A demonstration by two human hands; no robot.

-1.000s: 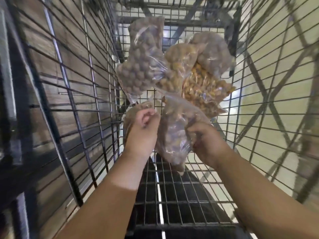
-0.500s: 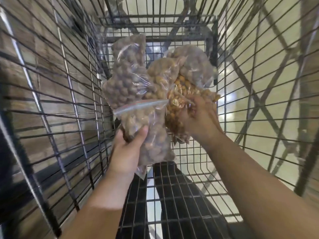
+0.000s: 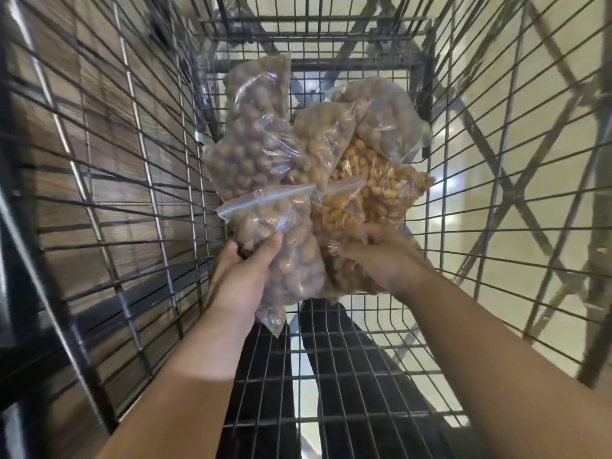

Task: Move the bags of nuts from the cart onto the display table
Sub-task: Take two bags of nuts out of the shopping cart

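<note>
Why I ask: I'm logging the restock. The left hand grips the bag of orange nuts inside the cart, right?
No. The head view shows the left hand gripping the bag of brown nuts inside the cart; the orange bag is at the right hand.

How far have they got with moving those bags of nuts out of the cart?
Nothing shows as done: the display table is out of view. In hand: the left hand grips a bag of brown nuts, the right hand a bag of orange nuts, both inside the cart. Left: several more bags piled behind them.

Brown and orange nuts [image 3: 381, 190], black wire cart [image 3: 331, 359].
</note>
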